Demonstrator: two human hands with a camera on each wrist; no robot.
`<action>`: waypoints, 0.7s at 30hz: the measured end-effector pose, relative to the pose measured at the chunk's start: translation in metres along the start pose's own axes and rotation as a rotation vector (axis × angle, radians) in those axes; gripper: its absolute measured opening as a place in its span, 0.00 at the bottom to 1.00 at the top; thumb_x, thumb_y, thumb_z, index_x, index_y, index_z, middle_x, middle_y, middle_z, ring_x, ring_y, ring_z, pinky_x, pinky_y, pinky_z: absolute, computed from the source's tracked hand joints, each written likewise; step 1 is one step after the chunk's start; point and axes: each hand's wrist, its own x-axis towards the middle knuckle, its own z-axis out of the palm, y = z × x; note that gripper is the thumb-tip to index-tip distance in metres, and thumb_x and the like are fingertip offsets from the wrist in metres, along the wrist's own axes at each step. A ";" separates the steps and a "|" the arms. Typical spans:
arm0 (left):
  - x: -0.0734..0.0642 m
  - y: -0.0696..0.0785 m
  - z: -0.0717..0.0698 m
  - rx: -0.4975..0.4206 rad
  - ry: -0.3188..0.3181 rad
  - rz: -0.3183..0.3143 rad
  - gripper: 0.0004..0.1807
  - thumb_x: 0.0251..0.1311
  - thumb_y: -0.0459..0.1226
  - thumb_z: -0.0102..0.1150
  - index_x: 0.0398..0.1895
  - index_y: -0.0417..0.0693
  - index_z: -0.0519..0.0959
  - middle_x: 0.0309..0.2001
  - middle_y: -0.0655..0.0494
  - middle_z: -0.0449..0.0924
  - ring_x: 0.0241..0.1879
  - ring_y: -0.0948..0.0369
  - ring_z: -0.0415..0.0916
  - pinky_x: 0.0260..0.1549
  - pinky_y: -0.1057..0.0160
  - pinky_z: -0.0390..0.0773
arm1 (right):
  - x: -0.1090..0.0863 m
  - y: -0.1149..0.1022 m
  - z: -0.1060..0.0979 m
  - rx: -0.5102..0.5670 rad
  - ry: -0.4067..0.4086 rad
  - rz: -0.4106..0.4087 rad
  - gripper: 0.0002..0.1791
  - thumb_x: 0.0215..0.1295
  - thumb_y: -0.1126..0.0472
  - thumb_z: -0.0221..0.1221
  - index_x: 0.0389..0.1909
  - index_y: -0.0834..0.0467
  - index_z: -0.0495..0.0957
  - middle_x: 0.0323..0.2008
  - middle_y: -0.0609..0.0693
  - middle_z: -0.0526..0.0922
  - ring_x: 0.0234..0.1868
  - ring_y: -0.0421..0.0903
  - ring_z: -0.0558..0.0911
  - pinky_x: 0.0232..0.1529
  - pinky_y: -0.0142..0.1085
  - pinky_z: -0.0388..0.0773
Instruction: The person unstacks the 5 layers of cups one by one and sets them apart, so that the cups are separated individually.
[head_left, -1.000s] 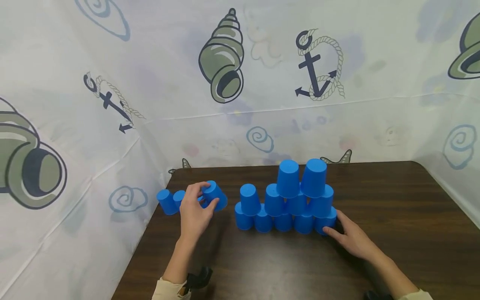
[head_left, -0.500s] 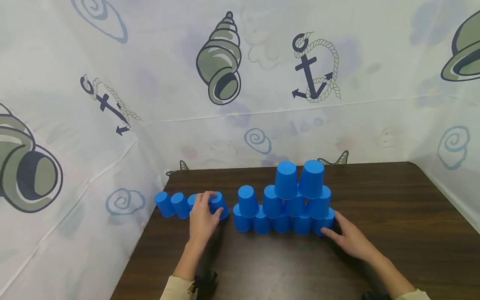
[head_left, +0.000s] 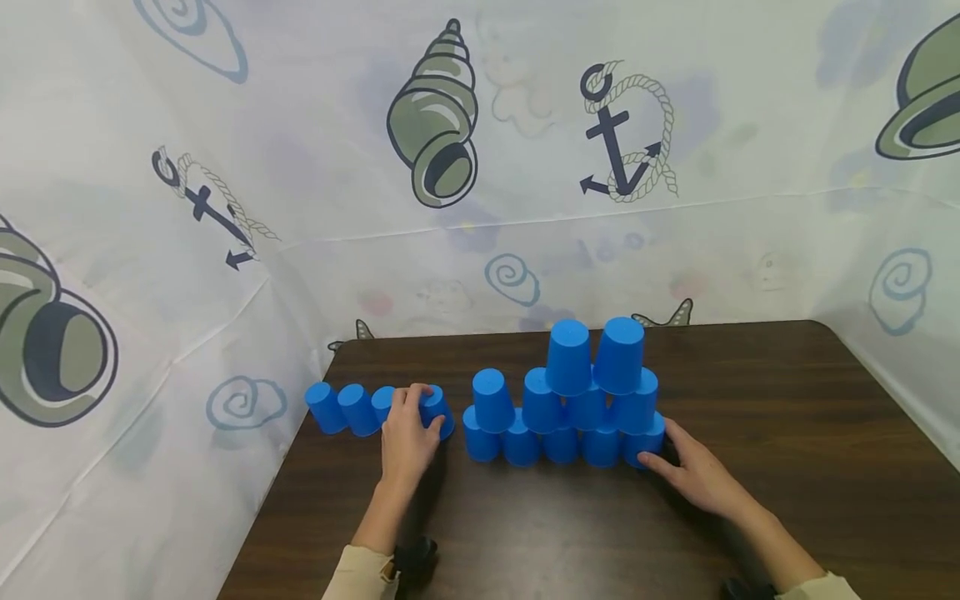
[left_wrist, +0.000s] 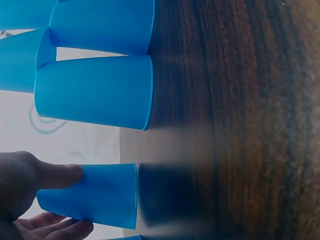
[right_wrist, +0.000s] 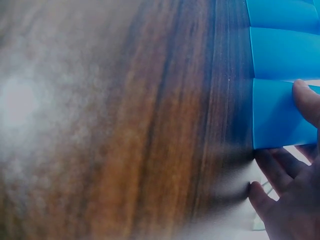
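In the head view, my left hand (head_left: 405,442) grips an upside-down blue cup (head_left: 444,411) at the right end of a short row on the left. Thumb and fingers lie on opposite sides of this cup (left_wrist: 100,200) in the left wrist view. To its right rises a pyramid of upside-down blue cups, with two cups side by side on top, the right one (head_left: 620,356) slightly nearer. My right hand (head_left: 701,475) holds the bottom-right cup (head_left: 647,435), thumb in front and fingers at the far side. The right wrist view shows that thumb on the cup (right_wrist: 280,115).
More upside-down blue cups, such as the leftmost one (head_left: 325,407), stand left of my left hand, one partly hidden by it. All stand on a dark wooden table (head_left: 555,525). A white patterned cloth (head_left: 337,183) hangs behind and at the sides.
My left hand has lowered the cup from a tilted, raised position to the right end of the row, where it stands upright. The right hand stays at the pyramid's corner cup.
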 end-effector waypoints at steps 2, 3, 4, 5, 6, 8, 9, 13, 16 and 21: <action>0.000 -0.001 0.000 0.003 -0.011 -0.006 0.25 0.52 0.35 0.74 0.53 0.50 0.75 0.54 0.43 0.73 0.53 0.40 0.78 0.49 0.41 0.77 | 0.000 0.000 0.000 0.002 -0.002 0.001 0.44 0.69 0.40 0.56 0.72 0.66 0.54 0.67 0.71 0.64 0.65 0.72 0.66 0.57 0.69 0.65; 0.000 -0.001 0.000 0.006 -0.016 -0.007 0.25 0.52 0.35 0.74 0.53 0.49 0.75 0.54 0.43 0.72 0.53 0.40 0.78 0.49 0.41 0.77 | 0.000 0.000 0.000 0.001 -0.002 0.004 0.44 0.69 0.40 0.56 0.72 0.66 0.54 0.67 0.71 0.64 0.65 0.71 0.66 0.57 0.69 0.64; 0.000 -0.002 0.001 0.008 -0.018 -0.008 0.25 0.52 0.35 0.74 0.53 0.50 0.75 0.54 0.43 0.72 0.53 0.41 0.78 0.49 0.41 0.78 | 0.000 0.000 0.000 0.001 -0.003 0.006 0.44 0.69 0.40 0.56 0.72 0.66 0.54 0.67 0.71 0.64 0.65 0.72 0.66 0.57 0.69 0.64; 0.000 -0.002 0.001 0.010 -0.016 -0.008 0.25 0.52 0.35 0.74 0.53 0.50 0.75 0.54 0.43 0.73 0.53 0.41 0.78 0.49 0.41 0.78 | 0.001 0.000 0.000 0.002 -0.005 0.008 0.45 0.68 0.39 0.56 0.72 0.66 0.53 0.67 0.71 0.64 0.65 0.72 0.66 0.57 0.69 0.64; 0.001 -0.002 0.001 0.013 -0.012 -0.007 0.25 0.52 0.35 0.74 0.53 0.50 0.75 0.54 0.43 0.73 0.52 0.41 0.78 0.48 0.41 0.78 | 0.001 0.000 0.000 0.002 -0.005 0.009 0.45 0.68 0.39 0.55 0.72 0.65 0.53 0.67 0.71 0.64 0.65 0.72 0.66 0.57 0.69 0.64; 0.000 -0.003 0.002 0.018 -0.003 -0.004 0.25 0.52 0.35 0.74 0.52 0.50 0.75 0.54 0.43 0.73 0.51 0.41 0.78 0.48 0.41 0.78 | 0.001 0.000 0.000 0.002 -0.007 0.014 0.45 0.68 0.39 0.55 0.73 0.65 0.53 0.67 0.70 0.64 0.65 0.72 0.65 0.57 0.69 0.64; 0.000 -0.002 0.002 0.023 0.003 -0.004 0.25 0.52 0.35 0.74 0.52 0.49 0.75 0.54 0.43 0.74 0.51 0.41 0.79 0.47 0.41 0.78 | 0.001 0.000 0.000 -0.001 -0.010 0.016 0.45 0.68 0.38 0.55 0.73 0.65 0.53 0.67 0.70 0.63 0.65 0.72 0.65 0.57 0.69 0.64; 0.000 -0.001 0.002 0.044 0.024 0.001 0.23 0.52 0.34 0.74 0.51 0.47 0.77 0.54 0.42 0.75 0.48 0.42 0.80 0.45 0.41 0.80 | 0.001 0.001 0.000 -0.008 -0.015 0.028 0.46 0.68 0.38 0.55 0.73 0.65 0.53 0.67 0.71 0.64 0.65 0.72 0.65 0.57 0.69 0.64; -0.001 0.001 0.001 0.053 0.049 0.013 0.22 0.52 0.33 0.73 0.51 0.46 0.78 0.53 0.43 0.76 0.46 0.43 0.82 0.42 0.43 0.82 | 0.001 0.001 0.000 -0.010 -0.013 0.030 0.45 0.68 0.38 0.55 0.72 0.65 0.53 0.67 0.71 0.64 0.65 0.72 0.65 0.57 0.70 0.64; -0.003 0.002 -0.002 0.079 0.089 0.030 0.22 0.52 0.32 0.73 0.51 0.44 0.81 0.53 0.43 0.76 0.41 0.43 0.83 0.36 0.45 0.83 | 0.001 0.000 0.000 -0.008 -0.006 0.011 0.45 0.69 0.39 0.55 0.73 0.65 0.53 0.67 0.71 0.63 0.65 0.72 0.65 0.57 0.70 0.64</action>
